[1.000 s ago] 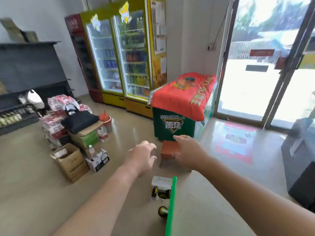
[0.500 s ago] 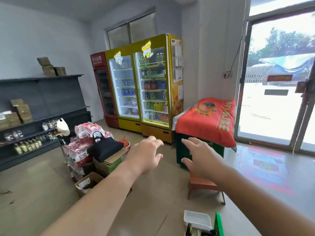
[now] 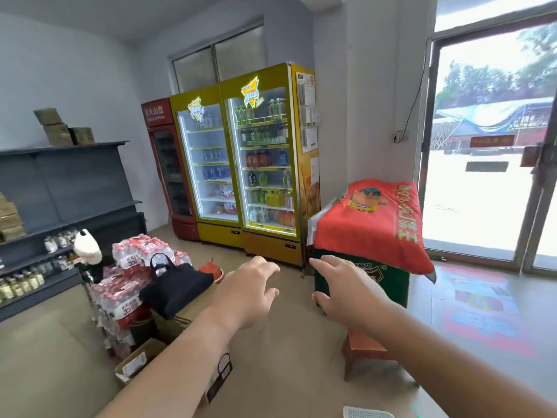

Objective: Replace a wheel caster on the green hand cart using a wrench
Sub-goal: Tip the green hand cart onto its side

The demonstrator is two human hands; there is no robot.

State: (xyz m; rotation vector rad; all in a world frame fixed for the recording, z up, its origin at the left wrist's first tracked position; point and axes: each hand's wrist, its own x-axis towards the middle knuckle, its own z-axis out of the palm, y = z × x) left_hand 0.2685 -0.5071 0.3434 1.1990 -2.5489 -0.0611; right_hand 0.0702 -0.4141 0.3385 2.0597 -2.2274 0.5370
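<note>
I'm reading left to right: dark shelving (image 3: 60,182) is running along the left wall, with bare floor (image 3: 45,357) lying open in front of it. Stacked water packs (image 3: 135,257) with a black bag (image 3: 177,285) on top and a cardboard box (image 3: 135,362) at their near edge are crowding the middle-left. The left hand (image 3: 247,294) is reaching forward in the air, fingers apart and loosely bent, gripping nothing. Behind it a red fridge (image 3: 168,164) and yellow fridges (image 3: 241,164) are lining the back wall. A strip of floor is staying open between the box and an orange stool (image 3: 364,348). The right hand (image 3: 346,294) is hanging level with the left, fingers spread, holding nothing. Past it a green cabinet (image 3: 388,282) is sitting under a red cloth (image 3: 376,224), the stool just in front of it. A white mesh tray (image 3: 366,413) is poking in at the bottom edge. A thin green sliver (image 3: 417,415) just right of it is all I'm getting of the green hand cart, if that's it; can't tell. A glass door (image 3: 482,161) is closing off the right side, with a red floor mat (image 3: 482,306) before it.
</note>
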